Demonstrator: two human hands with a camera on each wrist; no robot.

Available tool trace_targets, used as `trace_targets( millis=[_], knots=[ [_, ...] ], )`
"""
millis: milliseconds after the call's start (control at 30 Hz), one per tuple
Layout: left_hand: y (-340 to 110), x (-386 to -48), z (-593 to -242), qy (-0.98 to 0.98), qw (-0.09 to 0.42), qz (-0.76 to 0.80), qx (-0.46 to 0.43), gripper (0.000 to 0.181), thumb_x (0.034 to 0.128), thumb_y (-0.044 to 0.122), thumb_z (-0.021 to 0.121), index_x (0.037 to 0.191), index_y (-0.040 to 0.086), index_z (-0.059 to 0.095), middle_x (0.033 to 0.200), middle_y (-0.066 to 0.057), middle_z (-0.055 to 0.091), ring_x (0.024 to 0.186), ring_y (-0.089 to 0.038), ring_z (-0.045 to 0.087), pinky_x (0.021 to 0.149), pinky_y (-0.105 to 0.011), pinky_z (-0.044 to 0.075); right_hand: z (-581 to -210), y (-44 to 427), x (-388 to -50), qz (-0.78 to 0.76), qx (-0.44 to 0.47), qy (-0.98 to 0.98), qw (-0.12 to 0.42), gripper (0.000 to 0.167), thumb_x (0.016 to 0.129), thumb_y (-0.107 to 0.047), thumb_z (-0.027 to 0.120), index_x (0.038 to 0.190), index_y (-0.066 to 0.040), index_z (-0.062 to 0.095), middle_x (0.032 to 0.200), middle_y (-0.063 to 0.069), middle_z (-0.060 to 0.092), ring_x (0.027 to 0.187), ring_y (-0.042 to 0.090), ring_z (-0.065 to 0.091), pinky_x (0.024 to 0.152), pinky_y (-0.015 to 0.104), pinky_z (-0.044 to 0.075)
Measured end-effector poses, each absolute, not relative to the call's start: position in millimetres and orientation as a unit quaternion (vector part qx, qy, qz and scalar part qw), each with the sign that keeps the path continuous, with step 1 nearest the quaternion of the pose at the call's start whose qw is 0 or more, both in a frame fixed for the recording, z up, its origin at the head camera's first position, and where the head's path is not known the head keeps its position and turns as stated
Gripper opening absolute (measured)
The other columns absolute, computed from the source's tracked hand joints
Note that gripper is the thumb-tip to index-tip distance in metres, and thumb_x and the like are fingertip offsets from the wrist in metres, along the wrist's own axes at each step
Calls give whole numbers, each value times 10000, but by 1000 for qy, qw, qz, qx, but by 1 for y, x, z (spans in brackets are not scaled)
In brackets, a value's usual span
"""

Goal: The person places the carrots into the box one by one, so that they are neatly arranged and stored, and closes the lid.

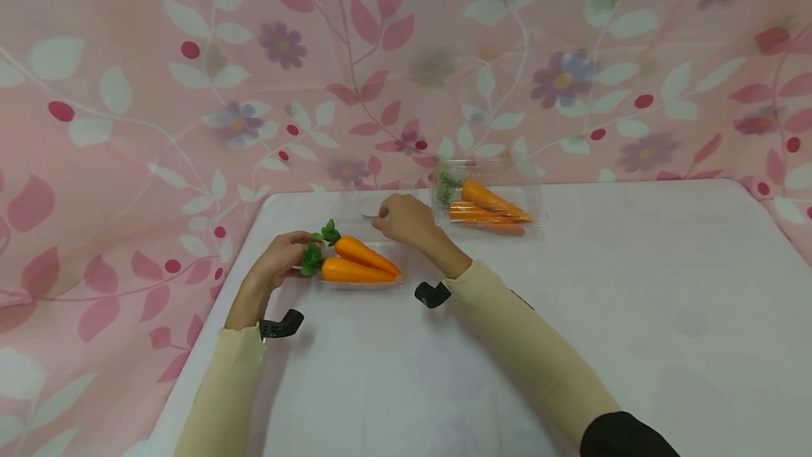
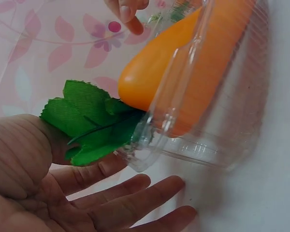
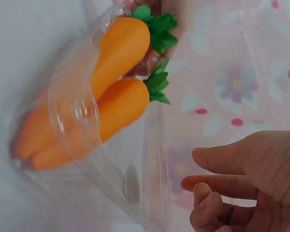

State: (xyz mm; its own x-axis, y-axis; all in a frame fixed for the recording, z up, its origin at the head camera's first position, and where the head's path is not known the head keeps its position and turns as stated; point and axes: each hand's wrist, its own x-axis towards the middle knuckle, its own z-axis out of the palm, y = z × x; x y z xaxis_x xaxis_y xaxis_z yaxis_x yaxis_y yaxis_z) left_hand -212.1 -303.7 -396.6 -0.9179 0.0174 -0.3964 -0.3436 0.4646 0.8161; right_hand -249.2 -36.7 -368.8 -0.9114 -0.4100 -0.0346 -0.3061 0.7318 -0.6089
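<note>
Two orange toy carrots (image 1: 358, 270) with green leaves lie in a clear plastic clamshell box (image 1: 364, 286), its see-through lid (image 1: 352, 209) standing open at the back. At the box's left end is my left hand (image 1: 283, 258), its fingers stretched out beside the rim and the leaves (image 2: 94, 128) over its thumb. Whether those fingers touch the box I cannot tell. Near the lid hovers my right hand (image 1: 406, 219); in the right wrist view its fingers (image 3: 220, 186) bend loosely with nothing between them.
Behind and right of my right hand, another clear box (image 1: 536, 206) holds several thinner carrots (image 1: 485, 214) with feathery green tops. A white cloth covers the table (image 1: 571, 316). Along its back edge hangs a pink floral curtain (image 1: 406, 55).
</note>
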Motion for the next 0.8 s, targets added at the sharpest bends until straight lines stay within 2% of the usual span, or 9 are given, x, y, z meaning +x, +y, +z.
trace_targets(
  millis=[167,300,367,467,567,700,800],
  knots=[
    [-306,-218,-393,850,189,483,-99,397,1006,177,498,1338,-41,509,1299,-240,553,799,-167,652,711,-361,583,-366,-28,-256,-274,-177,944,44,264,936,-263,680,1076,-48,743,1038,77,703,779,219,640,634,316,548],
    [-306,-231,-389,860,190,464,-96,436,1014,238,513,1373,-9,508,1289,-213,544,864,-213,665,720,-347,576,-363,-25,-261,-243,-151,958,20,168,927,-167,650,888,-17,714,747,51,582,622,202,546,516,273,457],
    [-305,-239,-386,864,196,454,-90,450,1026,254,497,1395,-4,492,1331,-219,536,949,-251,681,755,-360,563,-363,-25,-263,-221,-140,965,17,152,921,-134,630,827,-22,674,684,46,486,597,204,514,489,281,423],
    [-303,-251,-382,868,217,439,-78,487,1046,287,474,1434,-7,448,1410,-224,496,1083,-291,660,844,-429,528,-363,-28,-266,-170,-127,977,16,111,918,-111,608,890,-34,684,755,64,514,688,221,561,556,321,504],
    [-300,-263,-379,866,232,437,-73,527,1048,291,472,1462,-28,402,1443,-245,457,1129,-343,629,910,-486,506,-365,-33,-270,-104,-118,988,11,172,935,-137,594,1031,-57,713,937,122,581,884,272,586,690,393,561],
    [-296,-274,-378,853,246,452,-86,568,1040,269,493,1482,-56,347,1455,-278,418,1150,-396,593,912,-483,516,-366,-43,-272,-20,-112,994,0,254,936,-200,591,1132,-95,715,1065,156,587,1019,321,556,843,442,517],
    [-292,-279,-379,846,254,458,-97,567,1038,253,501,1490,-49,338,1472,-276,389,1194,-410,537,896,-481,525,-365,-49,-272,15,-105,994,3,290,923,-244,611,1169,-126,709,1075,137,581,1028,316,546,895,471,464]
  ],
)
